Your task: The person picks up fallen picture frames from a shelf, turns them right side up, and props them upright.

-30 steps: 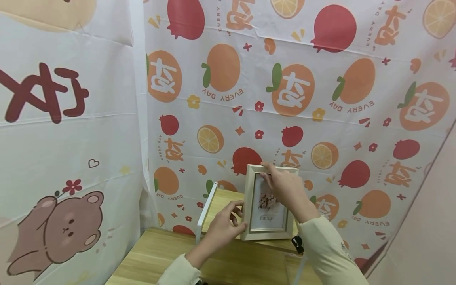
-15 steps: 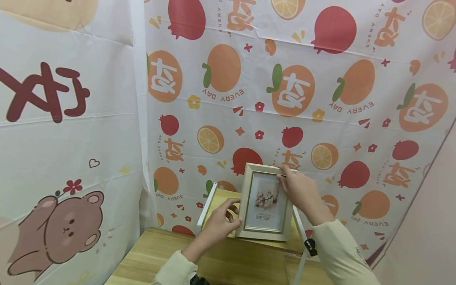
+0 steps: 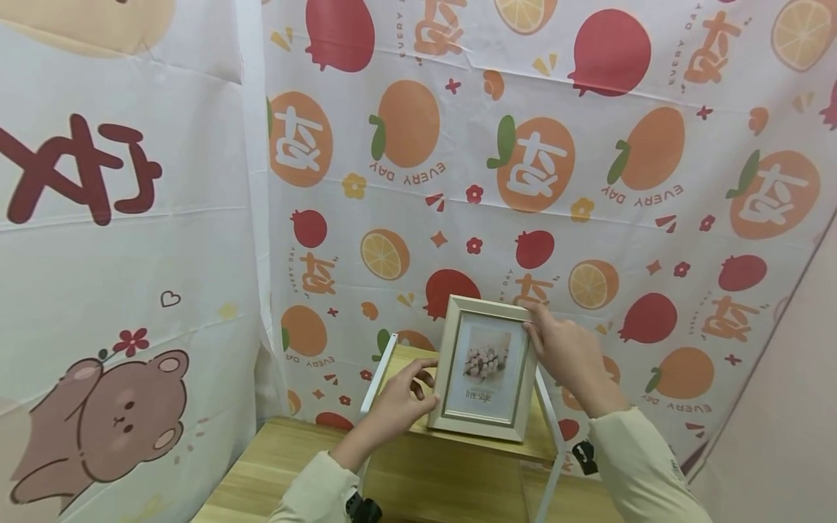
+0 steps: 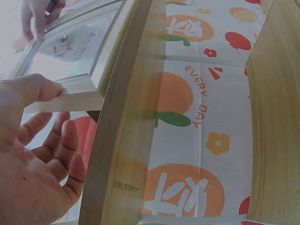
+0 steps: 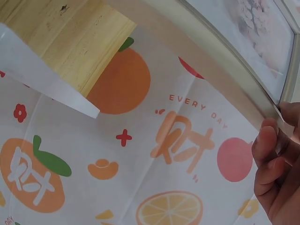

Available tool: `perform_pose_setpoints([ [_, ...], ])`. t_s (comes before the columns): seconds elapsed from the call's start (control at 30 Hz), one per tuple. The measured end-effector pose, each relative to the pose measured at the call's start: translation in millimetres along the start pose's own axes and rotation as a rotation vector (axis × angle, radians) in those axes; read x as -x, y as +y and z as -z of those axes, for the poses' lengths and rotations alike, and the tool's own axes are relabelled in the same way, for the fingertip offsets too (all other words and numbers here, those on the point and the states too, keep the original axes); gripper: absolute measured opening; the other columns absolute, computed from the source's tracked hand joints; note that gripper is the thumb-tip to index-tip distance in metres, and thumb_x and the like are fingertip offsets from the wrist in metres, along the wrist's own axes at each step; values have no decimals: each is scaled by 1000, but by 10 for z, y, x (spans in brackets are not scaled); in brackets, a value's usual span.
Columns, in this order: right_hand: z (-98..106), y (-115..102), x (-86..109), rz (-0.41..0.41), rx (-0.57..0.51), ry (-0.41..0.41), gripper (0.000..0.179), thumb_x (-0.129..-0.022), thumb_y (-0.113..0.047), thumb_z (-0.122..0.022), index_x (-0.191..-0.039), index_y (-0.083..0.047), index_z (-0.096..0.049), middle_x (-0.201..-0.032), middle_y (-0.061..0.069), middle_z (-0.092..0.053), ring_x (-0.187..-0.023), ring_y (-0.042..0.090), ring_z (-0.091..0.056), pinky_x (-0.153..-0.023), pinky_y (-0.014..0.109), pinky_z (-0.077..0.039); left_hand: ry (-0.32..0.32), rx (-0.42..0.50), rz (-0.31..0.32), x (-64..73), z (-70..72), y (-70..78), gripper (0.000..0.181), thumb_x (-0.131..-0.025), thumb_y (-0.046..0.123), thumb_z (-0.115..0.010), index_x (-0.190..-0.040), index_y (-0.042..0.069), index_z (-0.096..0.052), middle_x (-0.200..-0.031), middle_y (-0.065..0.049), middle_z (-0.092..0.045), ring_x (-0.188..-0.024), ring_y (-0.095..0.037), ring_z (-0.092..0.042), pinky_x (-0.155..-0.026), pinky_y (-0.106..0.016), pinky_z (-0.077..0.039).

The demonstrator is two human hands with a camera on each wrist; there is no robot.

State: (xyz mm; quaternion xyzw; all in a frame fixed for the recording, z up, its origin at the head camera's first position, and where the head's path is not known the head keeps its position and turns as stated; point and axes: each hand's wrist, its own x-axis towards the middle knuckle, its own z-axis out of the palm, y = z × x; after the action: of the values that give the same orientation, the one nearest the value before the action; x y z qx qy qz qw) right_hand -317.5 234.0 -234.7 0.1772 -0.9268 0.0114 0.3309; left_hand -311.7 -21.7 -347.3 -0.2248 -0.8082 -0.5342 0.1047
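A cream picture frame (image 3: 451, 363), with a blossom print behind its pane, stands tilted back at the front of a small wooden shelf (image 3: 538, 439). My left hand (image 3: 399, 407) pinches its lower left edge. In the left wrist view the thumb of my left hand (image 4: 28, 154) presses the rim of the picture frame (image 4: 84, 99), fingers curled behind. My right hand (image 3: 569, 356) grips the top right corner. The right wrist view has the fingers of my right hand (image 5: 276, 164) bent at the corner of the picture frame (image 5: 206, 51), thumb on its front.
White metal side frames (image 3: 549, 414) hold the shelf up over a wooden table (image 3: 281, 457). A fruit-print cloth (image 3: 471, 160) hangs close behind, and a bear-print cloth (image 3: 131, 283) hangs on the left. Black straps (image 3: 584, 456) are on both wrists.
The picture frame has shifted slightly left, and its print shows more fully. My right hand has slid from the middle of the top edge to the right corner; my left hand moved slightly left.
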Motion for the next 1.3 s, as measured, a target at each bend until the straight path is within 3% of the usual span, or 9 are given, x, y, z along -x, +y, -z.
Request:
perform_pose_setpoints([
  [0.5,-81,-12,32,-33,-46,-5,36,-99,-26,-54,-133,-16,-50,-44,-2,-34,-38,10,-24,-39,22,-19,-18,10,11,-14,31,-34,47,-90,8,-62,-136,7,-50,-101,-8,-57,-77,-14,-49,-57,-22,-41],
  [1.3,-124,4,1,-53,-84,-26,38,-100,-28,-52,-136,-17,-46,-44,0,-36,-36,12,-28,-37,23,-22,-22,3,8,7,28,-17,48,-93,10,-60,-138,6,-47,-105,-9,-55,-77,-13,-48,-58,-22,-42],
])
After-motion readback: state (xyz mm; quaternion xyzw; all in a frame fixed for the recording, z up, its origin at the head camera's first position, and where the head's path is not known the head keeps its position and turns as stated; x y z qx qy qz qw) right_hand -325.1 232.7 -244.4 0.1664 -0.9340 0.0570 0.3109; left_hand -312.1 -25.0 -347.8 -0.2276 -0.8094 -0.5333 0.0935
